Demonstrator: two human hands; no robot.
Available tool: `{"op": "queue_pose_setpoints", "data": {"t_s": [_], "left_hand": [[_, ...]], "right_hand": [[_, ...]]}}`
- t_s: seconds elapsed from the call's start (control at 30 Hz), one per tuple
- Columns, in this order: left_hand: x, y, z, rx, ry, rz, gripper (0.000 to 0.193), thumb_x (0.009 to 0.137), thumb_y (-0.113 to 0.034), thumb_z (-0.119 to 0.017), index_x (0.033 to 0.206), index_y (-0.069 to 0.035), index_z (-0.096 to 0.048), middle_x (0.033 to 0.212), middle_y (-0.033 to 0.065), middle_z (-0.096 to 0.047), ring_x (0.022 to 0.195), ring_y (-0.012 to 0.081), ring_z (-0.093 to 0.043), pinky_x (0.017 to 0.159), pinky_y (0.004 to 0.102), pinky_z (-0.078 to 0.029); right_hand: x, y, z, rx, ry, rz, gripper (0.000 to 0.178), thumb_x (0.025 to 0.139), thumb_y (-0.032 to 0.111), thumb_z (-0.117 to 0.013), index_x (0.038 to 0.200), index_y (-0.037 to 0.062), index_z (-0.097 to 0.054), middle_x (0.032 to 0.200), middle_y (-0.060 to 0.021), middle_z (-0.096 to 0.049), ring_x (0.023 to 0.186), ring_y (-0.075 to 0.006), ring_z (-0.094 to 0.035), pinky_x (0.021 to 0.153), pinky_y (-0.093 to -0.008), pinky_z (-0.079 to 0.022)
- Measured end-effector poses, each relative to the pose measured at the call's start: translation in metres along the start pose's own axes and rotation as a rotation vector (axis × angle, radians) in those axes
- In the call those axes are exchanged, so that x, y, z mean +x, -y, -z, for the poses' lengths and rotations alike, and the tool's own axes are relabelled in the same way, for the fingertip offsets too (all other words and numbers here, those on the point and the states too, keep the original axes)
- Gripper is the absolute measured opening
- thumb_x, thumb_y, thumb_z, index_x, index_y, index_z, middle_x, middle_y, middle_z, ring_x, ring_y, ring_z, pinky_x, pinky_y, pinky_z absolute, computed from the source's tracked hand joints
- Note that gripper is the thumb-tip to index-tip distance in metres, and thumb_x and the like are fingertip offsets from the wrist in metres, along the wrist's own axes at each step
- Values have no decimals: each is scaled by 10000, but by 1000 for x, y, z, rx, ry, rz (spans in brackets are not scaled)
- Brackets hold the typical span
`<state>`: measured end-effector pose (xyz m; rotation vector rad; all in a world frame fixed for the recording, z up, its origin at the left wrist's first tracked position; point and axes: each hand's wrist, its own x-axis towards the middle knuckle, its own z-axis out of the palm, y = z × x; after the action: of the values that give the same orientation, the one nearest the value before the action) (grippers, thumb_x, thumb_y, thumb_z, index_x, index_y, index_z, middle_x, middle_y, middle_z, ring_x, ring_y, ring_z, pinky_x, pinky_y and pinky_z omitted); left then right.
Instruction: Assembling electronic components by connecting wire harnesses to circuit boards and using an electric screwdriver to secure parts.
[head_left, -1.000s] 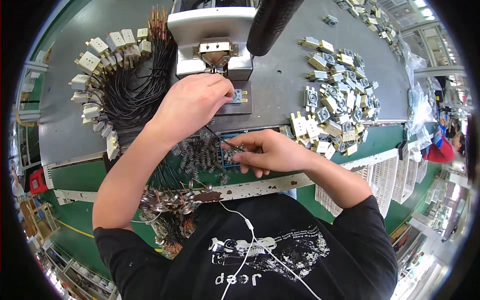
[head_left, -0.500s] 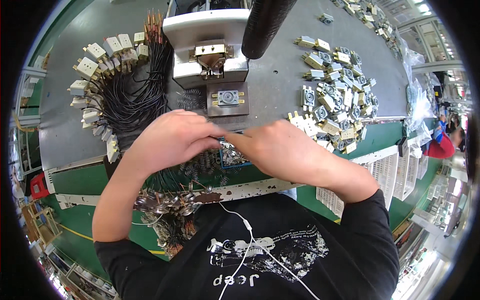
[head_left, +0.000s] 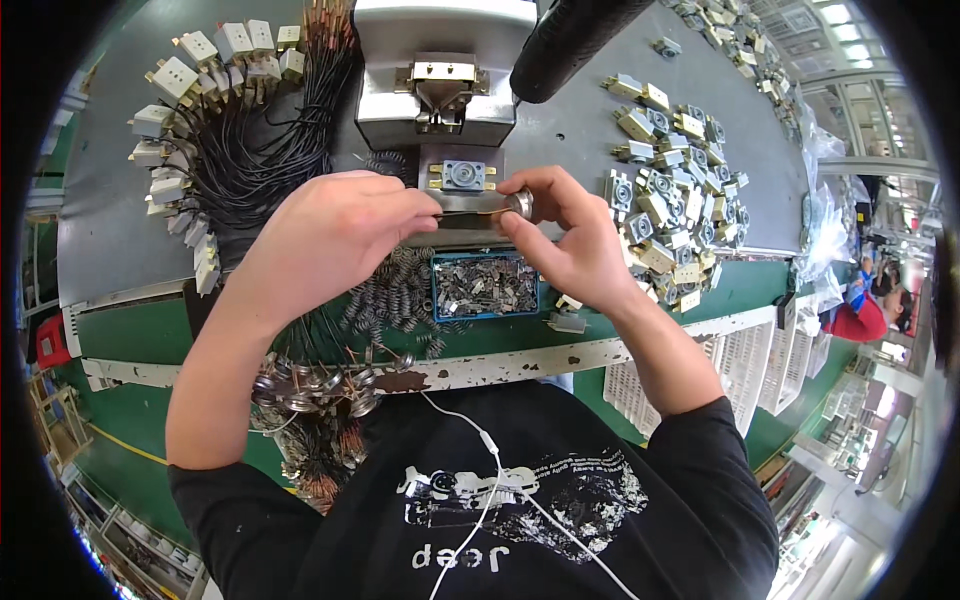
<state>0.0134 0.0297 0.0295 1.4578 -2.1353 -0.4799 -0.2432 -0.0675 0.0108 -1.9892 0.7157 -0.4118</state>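
Observation:
Between thumb and fingers of my right hand (head_left: 578,245) is a small round metal cap (head_left: 521,204). From it a thin dark lead with a coppery end (head_left: 468,212) runs across to my left hand (head_left: 340,225), whose fingers are pinched closed at its other end. Just beyond the lead, a light block with a round centre and brass side tabs (head_left: 463,176) sits on a metal base plate (head_left: 490,157). Below my hands lies a blue tray (head_left: 436,300) of small metal clips. Many coil springs (head_left: 390,290) are heaped left of it.
A metal press (head_left: 440,115) stands beyond the base plate, with a thick black tube (head_left: 575,45) at its right. Black wires (head_left: 265,150) with white connectors lie left; loose blocks (head_left: 670,190) are piled right. Round metal caps on leads (head_left: 315,385) hang at the near edge.
My hands have drawn apart and shifted away from me, uncovering the blue tray. The round cap and its lead now show between them. The whole view has shifted slightly.

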Motion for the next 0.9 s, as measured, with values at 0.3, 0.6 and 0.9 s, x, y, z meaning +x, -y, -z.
{"op": "queue_pose_setpoints", "data": {"t_s": [0.3, 0.6, 0.9], "left_hand": [[-3, -6, -10, -150, -65, 95, 163, 922, -164, -698, 1036, -48, -711, 885, 125, -706, 829, 318, -687, 733, 415, -549], [-9, -1, -4, 165, -90, -44, 122, 875, -151, -698, 971, -79, -678, 818, 54, -656, 821, 249, -668, 716, 393, -530], [-7, -11, -7, 84, -136, -39, 175, 825, -131, -769, 954, -65, -669, 863, 69, -635, 807, 284, -642, 695, 390, -521]], "right_hand": [[14, 10, -31, 350, -378, 62, 321, 1054, 76, -594, 1344, -57, -557, 1207, -170, -704, 1087, -191, -692, 988, -323, -533], [31, 20, 3, 541, 271, -249, 243, 1083, 122, -502, 1225, -23, -636, 1100, -63, -671, 951, -116, -643, 905, -292, -529], [9, 24, 1, 394, 225, -152, 385, 995, 43, -681, 1376, 35, -625, 1103, -22, -682, 930, -72, -622, 841, -253, -536]]}}
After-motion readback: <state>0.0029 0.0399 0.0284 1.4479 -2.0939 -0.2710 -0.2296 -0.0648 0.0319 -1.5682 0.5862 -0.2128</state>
